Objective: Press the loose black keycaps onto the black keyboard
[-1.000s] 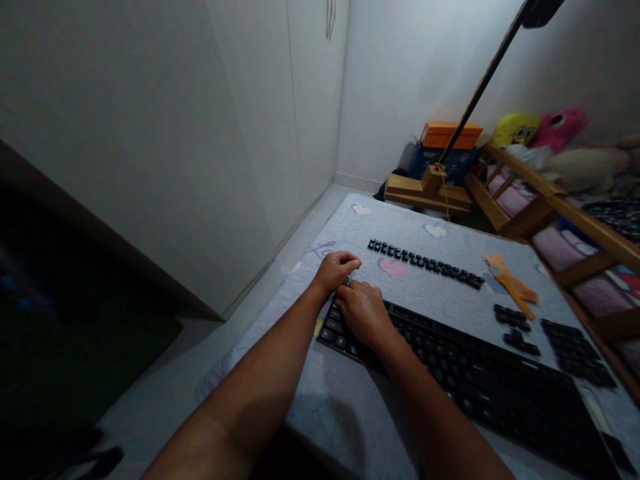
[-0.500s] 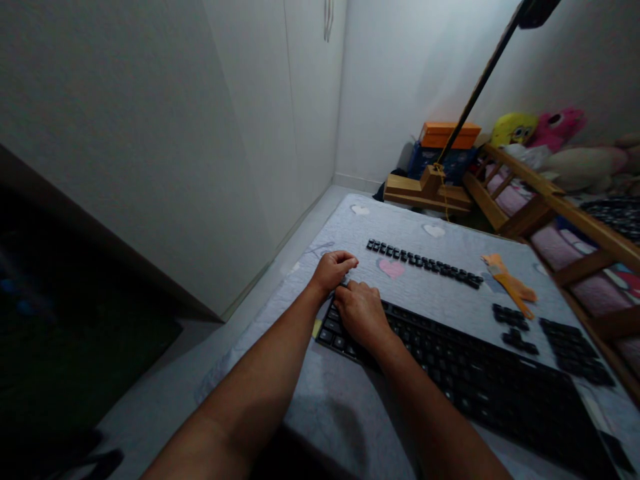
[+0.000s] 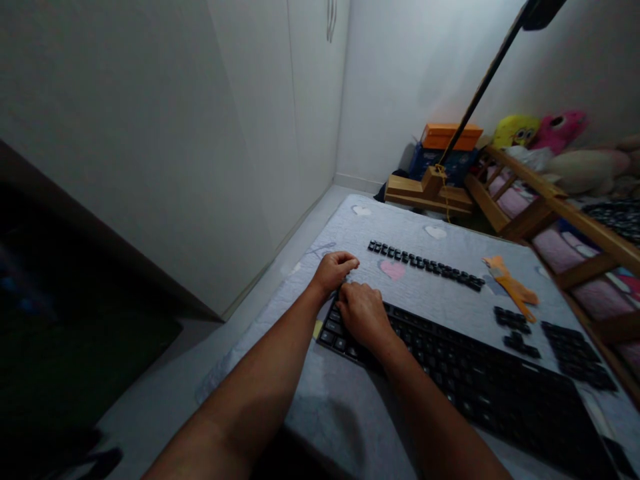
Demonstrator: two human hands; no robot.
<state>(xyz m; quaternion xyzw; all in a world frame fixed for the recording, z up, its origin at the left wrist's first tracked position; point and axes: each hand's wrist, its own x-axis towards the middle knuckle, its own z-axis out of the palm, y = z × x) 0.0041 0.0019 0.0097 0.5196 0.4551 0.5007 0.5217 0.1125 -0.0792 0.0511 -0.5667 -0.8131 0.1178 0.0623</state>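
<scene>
A black keyboard [image 3: 480, 373] lies slantwise across the cloth-covered table. My right hand [image 3: 363, 310] rests on its far left part, with the fingers curled down over the top-left keys; what the fingertips touch is hidden. Just beyond that corner is my left hand [image 3: 336, 270], thumb and fingers bent together in a pinch, and I cannot make out what is in it. Loose black keycaps [image 3: 425, 265] stand in a long row behind the keyboard. More keycaps lie in a small group [image 3: 513, 320] and a larger block [image 3: 580, 357] at the right.
An orange-handled brush [image 3: 515, 293] lies on an orange cloth [image 3: 500, 267] right of the row. The tablecloth [image 3: 310, 373] has heart prints. A white cabinet [image 3: 250, 147] rises on the left. Behind stand a wooden base with a pole [image 3: 430, 183] and a wooden bed rail [image 3: 555, 200].
Hardly anything differs. My right hand has shifted very slightly to the right on the keyboard, and the whole view has moved a little.
</scene>
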